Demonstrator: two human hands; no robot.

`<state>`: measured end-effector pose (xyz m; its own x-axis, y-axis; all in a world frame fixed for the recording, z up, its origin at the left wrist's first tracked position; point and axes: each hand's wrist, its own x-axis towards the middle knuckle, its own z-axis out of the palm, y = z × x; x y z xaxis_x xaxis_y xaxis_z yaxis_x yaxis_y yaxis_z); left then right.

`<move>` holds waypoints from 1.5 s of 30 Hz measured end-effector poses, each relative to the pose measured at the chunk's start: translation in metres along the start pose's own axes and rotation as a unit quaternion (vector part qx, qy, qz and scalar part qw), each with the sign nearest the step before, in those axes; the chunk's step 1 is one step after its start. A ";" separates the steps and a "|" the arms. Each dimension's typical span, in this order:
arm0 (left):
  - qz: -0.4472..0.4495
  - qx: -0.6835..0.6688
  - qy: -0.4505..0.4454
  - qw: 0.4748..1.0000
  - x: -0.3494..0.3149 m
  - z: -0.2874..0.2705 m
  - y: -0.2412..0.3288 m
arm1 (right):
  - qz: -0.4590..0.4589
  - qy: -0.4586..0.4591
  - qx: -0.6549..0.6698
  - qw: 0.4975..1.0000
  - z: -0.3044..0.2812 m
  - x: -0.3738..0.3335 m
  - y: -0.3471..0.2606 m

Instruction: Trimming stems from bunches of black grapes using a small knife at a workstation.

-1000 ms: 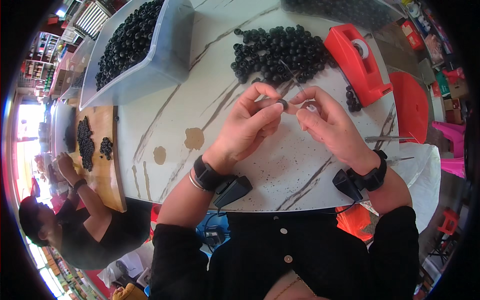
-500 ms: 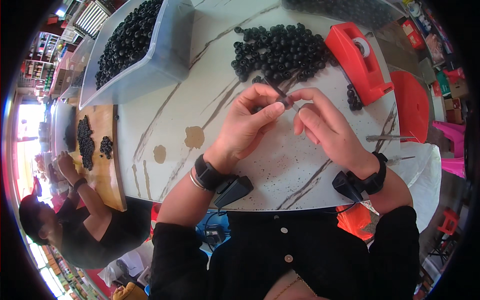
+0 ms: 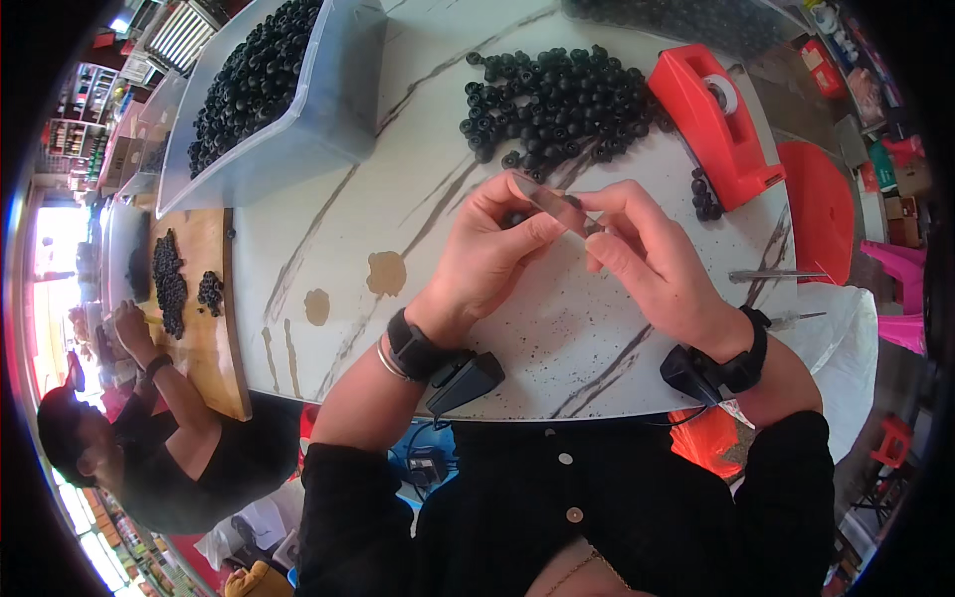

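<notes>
Both my hands meet over the white table, below a pile of black round beads [image 3: 557, 104]. My right hand [image 3: 657, 259] is closed on a small flat knife blade [image 3: 545, 201], its broad side now showing and its tip up and left over the left fingers. My left hand [image 3: 477, 249] is closed in a pinch around a black bead [image 3: 571, 201], partly hidden behind the blade. Another dark round bead [image 3: 513, 218] shows between the left thumb and fingers. The handle end of the blade is hidden in the right fingers.
A clear plastic bin [image 3: 338, 109] full of black beads stands at the far left. A red tape dispenser [image 3: 716, 129] stands right of the pile, by a few loose beads [image 3: 704, 194]. Tweezers-like metal tools [image 3: 771, 275] lie at the right edge. Another person [image 3: 189, 428] works at a wooden table [image 3: 214, 338].
The blade has turned from edge-on to showing its flat side across the bead. My right hand has shifted slightly, its thumb now nearer the blade. The left hand stays almost in place.
</notes>
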<state>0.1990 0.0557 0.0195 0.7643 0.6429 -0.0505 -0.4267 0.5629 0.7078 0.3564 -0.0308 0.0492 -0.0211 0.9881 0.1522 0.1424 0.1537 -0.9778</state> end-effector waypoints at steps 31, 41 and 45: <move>-0.040 0.007 -0.074 0.996 -0.003 -0.002 0.007 | 0.225 -0.068 0.264 0.935 -0.011 0.006 -0.005; 0.014 0.248 0.097 0.964 0.012 -0.016 0.033 | 0.211 -0.046 0.267 0.939 -0.010 0.008 -0.001; 0.081 0.670 0.125 0.727 0.017 -0.014 0.032 | 0.209 -0.041 0.257 0.943 -0.010 0.007 0.000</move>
<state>0.1913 0.0918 0.0310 0.5724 0.8135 0.1028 0.4808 -0.4345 0.7616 0.3663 -0.0239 0.0520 -0.1477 0.9563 -0.2522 -0.3420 -0.2886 -0.8943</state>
